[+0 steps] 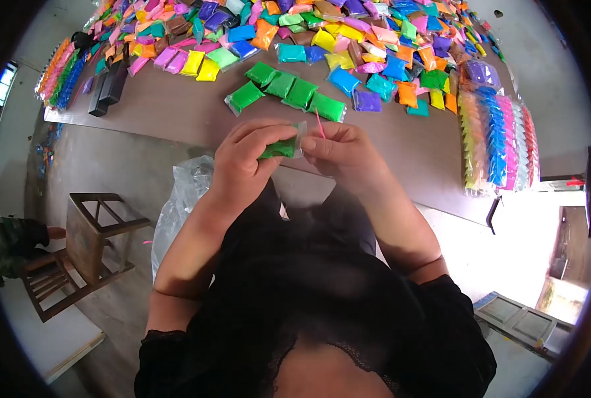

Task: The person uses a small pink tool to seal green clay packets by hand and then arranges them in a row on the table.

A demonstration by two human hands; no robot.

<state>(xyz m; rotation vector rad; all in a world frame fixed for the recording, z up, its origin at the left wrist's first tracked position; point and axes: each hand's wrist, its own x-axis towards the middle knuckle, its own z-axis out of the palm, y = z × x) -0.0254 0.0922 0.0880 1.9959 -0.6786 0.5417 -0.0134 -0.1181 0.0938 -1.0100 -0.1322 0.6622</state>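
My left hand (247, 151) is closed round a green packet (281, 148) with a clear edge, held just off the table's front edge. My right hand (338, 149) pinches a thin pink stick (319, 122), which points upward, and its fingertips are at the clear edge of the same packet. Just beyond my hands, several green packets lie together on the brown table (196, 106), one of them (245, 97) at the left and another (327, 107) at the right.
A large heap of coloured packets (322, 38) covers the table's far side. Bundled strips of packets stand at the right (498, 139) and left (63, 73). Black boxes (111, 83) lie at the left. Below are a wooden chair (86, 239) and a plastic bag (184, 199); part of a person (16, 242) shows far left.
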